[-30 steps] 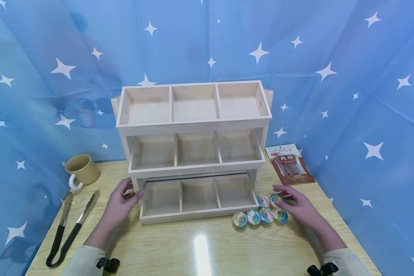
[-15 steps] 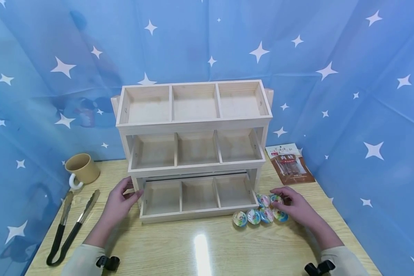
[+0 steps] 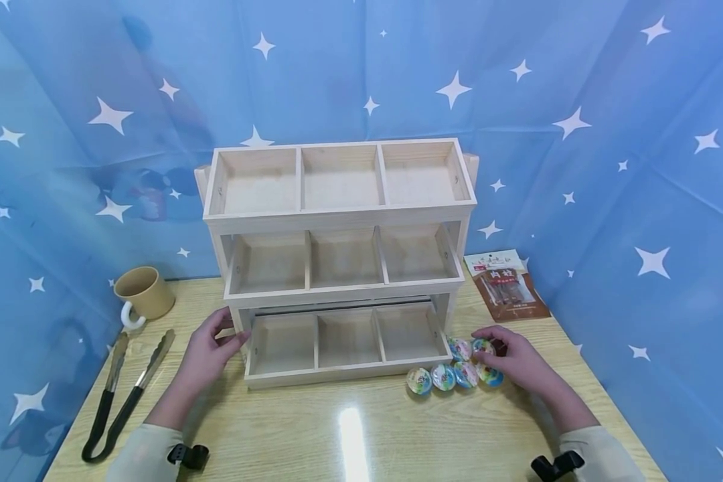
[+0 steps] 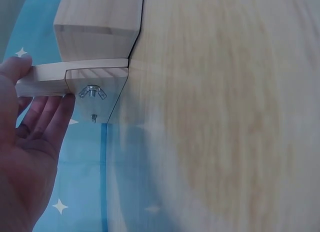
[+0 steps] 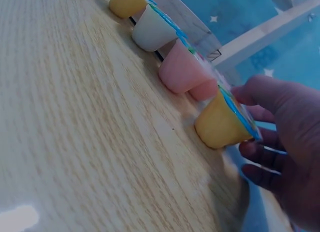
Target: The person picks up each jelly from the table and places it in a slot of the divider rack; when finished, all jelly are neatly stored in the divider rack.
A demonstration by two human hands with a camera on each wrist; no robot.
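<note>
Right hand (image 3: pixel 515 358) further in over the small cups (image 3: pixel 442 377); left hand (image 3: pixel 207 351) unchanged at the wooden rack (image 3: pixel 337 219)

Compared with a second ago, I see the right hand shifted slightly left, its thumb and forefinger now either side of the far-right cup (image 3: pixel 483 346). Those fingers bend around it, but on my feeds the contact is hidden, so I cannot tell whether they have hold of it. From the right wrist camera I get a yellow cup (image 5: pixel 220 122) standing on the table (image 5: pixel 100 127) just beside the fingers, with a pink cup (image 5: pixel 181 69) and a white cup (image 5: pixel 152 32) further along the row.

Six cups show from my head view: four in a near row and two behind, gathered at the near right corner of the rack.

Over on the left, I have the left hand gripping the rack's side, thumb on one face of the wood and fingers against the other. A wing nut (image 4: pixel 93 93) sits close to those fingertips in the left wrist view. The rack stands mid-table in three stepped tiers, each split into three compartments.

At the far left I see a tan mug (image 3: pixel 144 294) with a white handle, and nearer to me, spread tongs (image 3: pixel 120 408) with black handles. A brown packet (image 3: pixel 509 288) lies at the far right, against a blue starred backdrop (image 3: pixel 349 73).
</note>
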